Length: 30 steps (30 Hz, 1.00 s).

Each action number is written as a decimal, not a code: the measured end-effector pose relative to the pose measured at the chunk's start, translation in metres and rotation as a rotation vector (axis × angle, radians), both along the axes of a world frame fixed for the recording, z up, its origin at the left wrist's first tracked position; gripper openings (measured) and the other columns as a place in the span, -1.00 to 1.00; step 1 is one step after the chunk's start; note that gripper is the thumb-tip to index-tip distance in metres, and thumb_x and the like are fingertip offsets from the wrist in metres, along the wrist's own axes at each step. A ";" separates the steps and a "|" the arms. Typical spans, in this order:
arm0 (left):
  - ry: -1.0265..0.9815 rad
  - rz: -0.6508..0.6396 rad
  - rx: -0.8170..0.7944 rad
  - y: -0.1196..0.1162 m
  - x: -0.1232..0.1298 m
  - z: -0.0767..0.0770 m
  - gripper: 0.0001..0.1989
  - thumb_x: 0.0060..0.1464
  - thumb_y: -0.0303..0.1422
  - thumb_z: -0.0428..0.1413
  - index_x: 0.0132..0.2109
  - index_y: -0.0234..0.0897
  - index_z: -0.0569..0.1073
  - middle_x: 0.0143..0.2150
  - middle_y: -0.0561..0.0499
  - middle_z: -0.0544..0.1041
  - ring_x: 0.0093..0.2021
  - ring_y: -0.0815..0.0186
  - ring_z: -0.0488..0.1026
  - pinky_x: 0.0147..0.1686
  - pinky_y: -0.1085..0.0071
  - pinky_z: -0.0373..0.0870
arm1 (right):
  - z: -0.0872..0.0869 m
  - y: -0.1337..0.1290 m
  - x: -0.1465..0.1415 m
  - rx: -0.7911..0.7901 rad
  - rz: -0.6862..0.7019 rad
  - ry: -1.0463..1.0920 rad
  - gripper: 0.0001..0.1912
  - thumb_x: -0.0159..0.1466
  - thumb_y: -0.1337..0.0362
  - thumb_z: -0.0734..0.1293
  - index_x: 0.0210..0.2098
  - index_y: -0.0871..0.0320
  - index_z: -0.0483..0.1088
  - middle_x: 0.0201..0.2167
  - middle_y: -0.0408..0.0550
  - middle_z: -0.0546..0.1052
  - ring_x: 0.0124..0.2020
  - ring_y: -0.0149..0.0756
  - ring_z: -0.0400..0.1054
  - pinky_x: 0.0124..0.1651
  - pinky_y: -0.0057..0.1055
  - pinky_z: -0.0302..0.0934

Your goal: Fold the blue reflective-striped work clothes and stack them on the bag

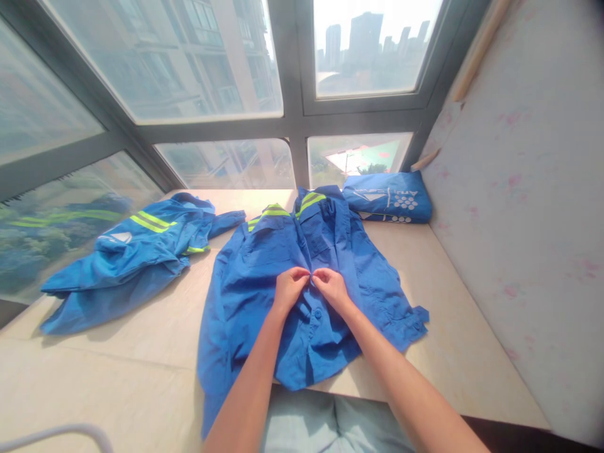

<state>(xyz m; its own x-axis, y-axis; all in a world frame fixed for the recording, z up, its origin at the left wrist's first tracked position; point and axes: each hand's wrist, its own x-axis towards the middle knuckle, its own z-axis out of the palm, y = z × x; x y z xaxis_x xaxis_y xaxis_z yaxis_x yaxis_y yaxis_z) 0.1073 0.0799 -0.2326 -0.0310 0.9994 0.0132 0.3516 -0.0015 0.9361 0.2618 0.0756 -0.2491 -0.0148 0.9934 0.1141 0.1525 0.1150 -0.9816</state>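
Note:
A blue work jacket [255, 283] with yellow-green reflective strips lies front up on the wooden ledge, its collar end away from me. My left hand [291, 289] pinches the front edge on the left side of the opening. Close beside it, my right hand [330, 288] pinches the edge on the other side. Both sets of fingertips meet near the middle of the front; whether a button is between them is hidden. Just below the hands, a round blue button [318, 313] shows on the placket. One sleeve hangs over the ledge's front edge at the left.
Another blue garment [136, 251] with reflective strips lies crumpled at the left. A folded blue bundle with white print [389, 196] sits at the back right. Windows with grey frames [295, 123] border the pale ledge [141, 371]; a flowered wall [533, 220] stands at the right.

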 end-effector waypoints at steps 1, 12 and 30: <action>0.008 -0.004 -0.002 0.000 0.000 0.001 -0.84 0.02 -0.31 0.19 -0.28 -0.26 0.63 -0.34 -0.07 0.66 -0.32 0.22 0.61 -0.24 0.35 0.54 | 0.000 -0.001 -0.001 0.017 -0.019 -0.032 -0.78 0.17 0.15 0.31 -0.33 0.15 0.52 -0.39 -0.06 0.62 -0.38 -0.25 0.48 -0.24 -0.36 0.37; 0.069 0.062 -0.014 -0.008 0.010 0.003 -0.81 0.02 -0.23 0.23 -0.33 -0.27 0.61 -0.36 -0.05 0.64 -0.31 0.23 0.56 -0.28 0.42 0.42 | -0.004 -0.009 -0.009 0.184 -0.102 -0.301 -0.85 0.21 0.29 0.25 -0.39 0.13 0.47 -0.40 -0.05 0.53 -0.38 -0.28 0.39 -0.27 -0.40 0.25; -0.208 0.062 -0.084 -0.010 0.007 0.000 -0.73 -0.02 -0.15 0.26 -0.35 -0.29 0.55 -0.45 -0.02 0.58 -0.45 0.32 0.51 -0.38 0.42 0.45 | 0.001 0.003 -0.006 -0.089 -0.054 0.019 -0.81 0.11 0.14 0.37 -0.46 0.14 0.51 -0.52 -0.12 0.57 -0.46 -0.27 0.43 -0.32 -0.40 0.31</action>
<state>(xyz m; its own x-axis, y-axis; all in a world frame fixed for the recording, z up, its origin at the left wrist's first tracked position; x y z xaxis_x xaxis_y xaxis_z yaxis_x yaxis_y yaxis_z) 0.1141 0.0697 -0.2327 -0.0853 0.9929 -0.0830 0.1481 0.0950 0.9844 0.2559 0.0782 -0.2480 0.0407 0.9988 0.0255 0.1377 0.0196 -0.9903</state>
